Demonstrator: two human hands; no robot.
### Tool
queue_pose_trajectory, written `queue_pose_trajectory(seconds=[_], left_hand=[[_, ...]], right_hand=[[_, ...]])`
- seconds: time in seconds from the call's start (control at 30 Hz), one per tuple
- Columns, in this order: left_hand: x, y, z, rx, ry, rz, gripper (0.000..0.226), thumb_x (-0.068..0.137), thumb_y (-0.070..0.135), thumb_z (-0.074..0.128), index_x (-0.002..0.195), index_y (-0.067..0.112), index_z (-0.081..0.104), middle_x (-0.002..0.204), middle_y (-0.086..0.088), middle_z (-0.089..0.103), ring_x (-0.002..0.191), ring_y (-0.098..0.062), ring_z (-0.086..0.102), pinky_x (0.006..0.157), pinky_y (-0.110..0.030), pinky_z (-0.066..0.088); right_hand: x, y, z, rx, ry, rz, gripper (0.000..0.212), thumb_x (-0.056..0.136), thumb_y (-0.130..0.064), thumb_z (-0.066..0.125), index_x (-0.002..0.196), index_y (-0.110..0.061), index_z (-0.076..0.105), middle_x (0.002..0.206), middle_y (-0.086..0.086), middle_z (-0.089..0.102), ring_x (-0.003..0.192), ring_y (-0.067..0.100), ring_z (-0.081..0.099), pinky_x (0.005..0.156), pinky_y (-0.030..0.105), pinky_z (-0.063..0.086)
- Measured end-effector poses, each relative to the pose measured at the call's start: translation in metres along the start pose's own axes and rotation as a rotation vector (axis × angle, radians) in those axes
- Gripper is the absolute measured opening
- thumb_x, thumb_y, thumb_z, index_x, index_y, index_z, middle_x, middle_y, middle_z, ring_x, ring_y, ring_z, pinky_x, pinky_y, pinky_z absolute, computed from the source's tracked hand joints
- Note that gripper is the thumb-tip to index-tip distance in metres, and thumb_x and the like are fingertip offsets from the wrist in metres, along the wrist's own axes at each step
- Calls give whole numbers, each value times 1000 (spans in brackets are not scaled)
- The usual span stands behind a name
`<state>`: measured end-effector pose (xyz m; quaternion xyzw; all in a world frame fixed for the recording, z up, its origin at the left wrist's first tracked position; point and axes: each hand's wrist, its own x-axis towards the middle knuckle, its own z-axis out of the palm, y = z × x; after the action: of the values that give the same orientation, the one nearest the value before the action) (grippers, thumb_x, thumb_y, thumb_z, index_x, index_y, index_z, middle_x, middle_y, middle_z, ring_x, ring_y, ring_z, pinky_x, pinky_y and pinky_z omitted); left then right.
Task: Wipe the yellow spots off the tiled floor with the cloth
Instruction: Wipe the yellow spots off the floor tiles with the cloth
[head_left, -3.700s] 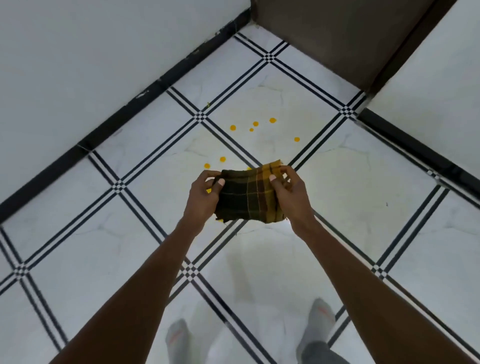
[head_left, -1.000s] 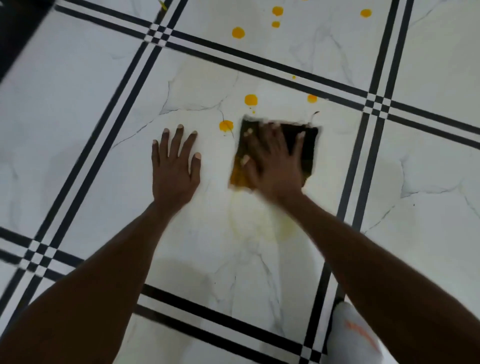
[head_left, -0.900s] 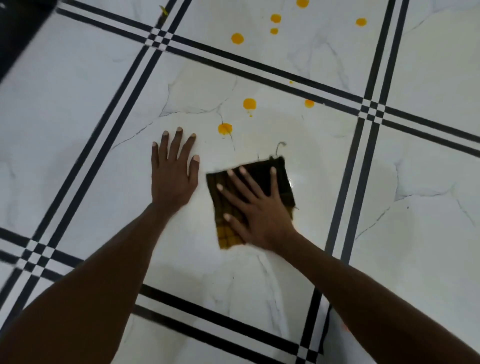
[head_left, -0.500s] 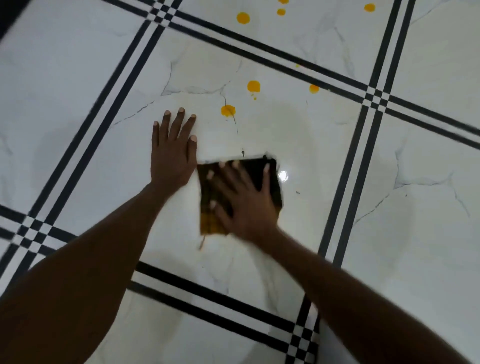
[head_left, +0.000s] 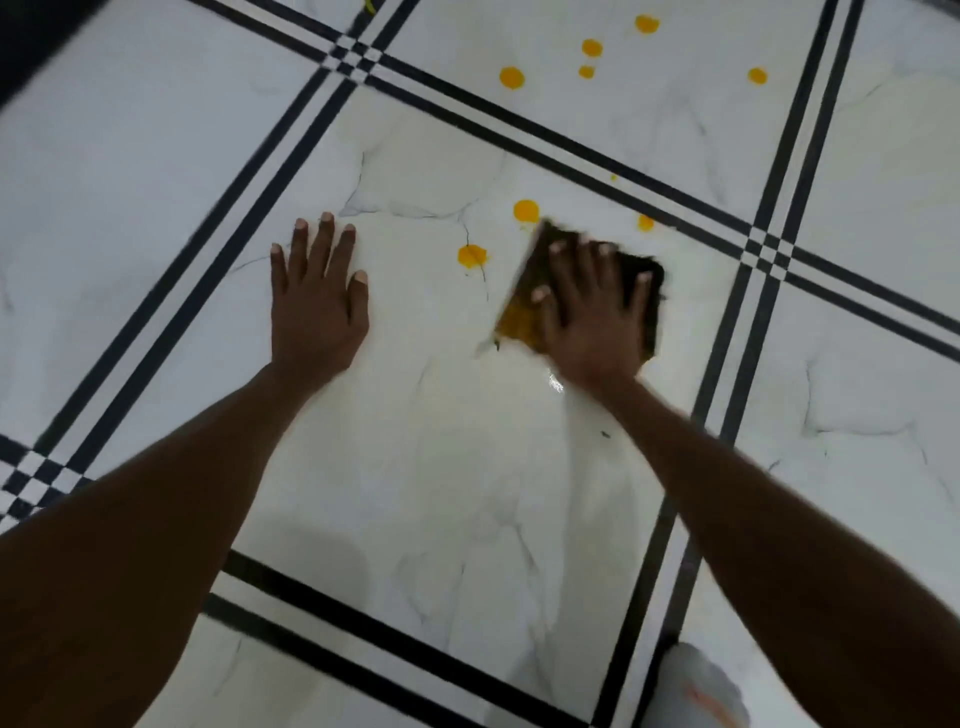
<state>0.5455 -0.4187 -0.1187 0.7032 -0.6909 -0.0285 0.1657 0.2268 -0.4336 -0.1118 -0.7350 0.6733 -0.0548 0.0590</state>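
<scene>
Right hand (head_left: 592, 317) lies flat with fingers spread, pressing down on the cloth (head_left: 524, 312), a dark folded piece with yellow checks that lies on the tiled floor (head_left: 415, 467); the hand and cloth are blurred. Left hand (head_left: 317, 301) rests palm down on the same white tile, fingers apart and straight, holding nothing, well to the left of the cloth. Between the two hands sits one yellow spot (head_left: 471, 255), near the cloth's left edge but apart from it. A second spot (head_left: 526, 211) lies just beside the cloth's upper corner, and a smaller one (head_left: 645, 223) sits beyond its upper right side, close to the black double line. Across that line, on the next tile, more spots (head_left: 512, 78) are scattered. A glossy wet patch shows on the tile just below the right wrist. A white sock (head_left: 701, 691) appears at the lower right edge
</scene>
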Motion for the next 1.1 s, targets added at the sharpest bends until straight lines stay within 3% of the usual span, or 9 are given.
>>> queue_pose_trajectory(seconds=[0.1,0.2,0.4,0.5,0.63,0.73,0.93,1.0,1.1], left_hand=[[1,1,2,31,8,-9,56,109,33,32,162,16,31,172,-9,25,160,-34,19,130,-57,13],[2,0,2,32,-3,-12,57,109,34,31,163,18,28,173,-6,23,161,-31,16,130,-55,12],[3,4,-1,33,-54,-21,58,109,34,28,165,19,24,174,-6,19,162,-30,12,130,-55,11],[4,5,-4,36,-59,-27,58,109,34,27,165,19,24,174,-5,19,162,-30,12,130,-55,11],[2,6,-3,43,-46,-35,56,110,33,29,165,19,25,174,-5,19,162,-29,12,130,-54,11],[3,4,-2,33,-60,-30,57,110,33,28,165,21,23,174,-4,17,163,-28,9,131,-53,9],[3,3,-4,39,-76,-39,56,110,33,23,165,23,22,175,-3,17,163,-26,9,132,-50,8],[5,4,-7,37,-77,-41,55,111,33,23,165,23,22,175,-2,17,163,-26,10,132,-50,9],[4,7,-8,21,-75,-50,55,111,31,26,165,22,24,174,-3,19,162,-27,11,131,-52,10]], right_hand=[[72,49,-17,45,-4,245,64,107,-54,19,167,-31,19,177,5,10,164,31,5,126,69,2],[123,33,-20,47,7,242,64,107,-47,18,168,-28,15,177,8,9,164,34,3,127,67,1],[48,-97,-1,-37,-88,-537,59,109,-44,24,167,-29,22,175,6,20,163,30,13,127,65,10],[-17,-51,-13,-46,-173,-696,61,109,-53,29,167,-34,19,177,0,12,164,24,6,129,62,6],[50,42,-26,-64,-106,-296,64,107,-60,23,166,-39,14,177,0,13,164,26,9,124,73,10],[121,4,-22,11,-72,34,68,105,-61,14,167,-35,13,177,5,9,164,31,5,122,76,2],[13,-106,-1,-68,-141,-679,63,107,-55,26,166,-34,21,176,2,15,164,27,7,123,72,7],[-32,-59,-9,-61,-141,-640,65,107,-56,31,167,-35,17,177,0,8,165,24,1,125,70,7],[-88,-16,-25,-82,-182,-268,69,107,-58,31,168,-34,11,177,2,-3,164,28,-7,124,72,4]])
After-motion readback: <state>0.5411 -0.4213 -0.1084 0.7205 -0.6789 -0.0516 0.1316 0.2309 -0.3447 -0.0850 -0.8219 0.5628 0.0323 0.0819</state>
